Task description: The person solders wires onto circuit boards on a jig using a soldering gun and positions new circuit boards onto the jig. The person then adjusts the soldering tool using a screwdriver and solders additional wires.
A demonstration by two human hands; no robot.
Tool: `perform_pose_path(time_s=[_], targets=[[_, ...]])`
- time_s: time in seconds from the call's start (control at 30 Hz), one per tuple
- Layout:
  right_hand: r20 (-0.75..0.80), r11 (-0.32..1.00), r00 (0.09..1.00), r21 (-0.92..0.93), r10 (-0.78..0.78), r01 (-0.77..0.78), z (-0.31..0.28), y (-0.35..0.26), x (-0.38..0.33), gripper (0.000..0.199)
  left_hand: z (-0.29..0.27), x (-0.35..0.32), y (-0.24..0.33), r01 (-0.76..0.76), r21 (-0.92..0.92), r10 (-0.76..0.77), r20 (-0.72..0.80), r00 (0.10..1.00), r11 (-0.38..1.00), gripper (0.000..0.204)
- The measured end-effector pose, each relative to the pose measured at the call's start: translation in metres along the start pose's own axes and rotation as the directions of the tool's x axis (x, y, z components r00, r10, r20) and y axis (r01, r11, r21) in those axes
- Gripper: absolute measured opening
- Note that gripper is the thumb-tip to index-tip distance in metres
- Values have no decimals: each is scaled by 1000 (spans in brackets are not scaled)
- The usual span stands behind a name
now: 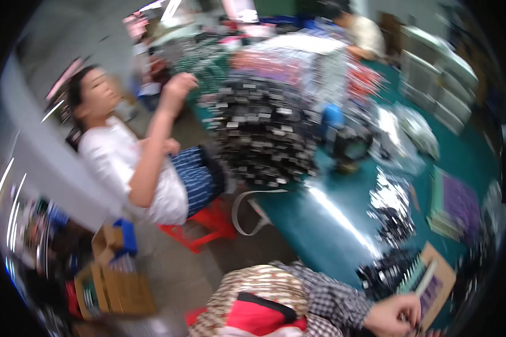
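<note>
My left hand [396,314], at the end of a black-and-white checked sleeve [334,297], is at the lower right with fingers curled together. Something small and dark shows at the fingertips, too blurred to name. Just beyond the hand lies a tan card [441,275] with purple print and a pale strip along it. Next to it is a pile of small black pieces [391,272] on the green table [315,224]. My right hand does not show. Patterned brown-and-white cloth and a red piece [258,314] cover my lap.
A tall stack of black bundles [264,129] stands on the table, with clear bags [399,135] and purple-topped pads [455,205] to its right. At left a person in white [129,163] sits on a red stool [202,224]. Cardboard boxes [123,289] stand on the floor. Another person [365,36] sits far back.
</note>
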State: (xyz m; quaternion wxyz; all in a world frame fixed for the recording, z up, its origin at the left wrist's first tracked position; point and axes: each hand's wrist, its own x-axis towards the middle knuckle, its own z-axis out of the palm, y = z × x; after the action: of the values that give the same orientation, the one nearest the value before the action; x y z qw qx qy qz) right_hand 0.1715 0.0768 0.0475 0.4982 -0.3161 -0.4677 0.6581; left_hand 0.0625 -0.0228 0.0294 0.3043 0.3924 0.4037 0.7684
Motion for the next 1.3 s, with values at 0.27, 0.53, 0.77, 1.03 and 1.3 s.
perform_pose_path(time_s=[0.27, 0.53, 0.77, 1.03, 1.3], targets=[[41, 999, 999, 27, -18, 17, 0, 6, -13, 51, -51, -24, 33, 122, 74, -116, -75, 990, 990, 11], [320, 990, 940, -114, 116, -83, 16, 2, -16, 61, -54, -22, 30, 191, 0, -191, -74, 979, 982, 14], [322, 979, 931, -160, 173, -127, 7, 6, -23, 49, -43, -21, 25, 399, -340, -446, -68, 892, 851, 43], [357, 973, 909, -160, 213, -164, 9, 9, -17, 69, -43, -17, 23, 540, -300, -544, 80, 836, 786, 10], [233, 957, 931, -138, 281, -254, 9, 14, -24, 65, -41, -21, 11, 534, -422, -560, 72, 826, 733, 9]])
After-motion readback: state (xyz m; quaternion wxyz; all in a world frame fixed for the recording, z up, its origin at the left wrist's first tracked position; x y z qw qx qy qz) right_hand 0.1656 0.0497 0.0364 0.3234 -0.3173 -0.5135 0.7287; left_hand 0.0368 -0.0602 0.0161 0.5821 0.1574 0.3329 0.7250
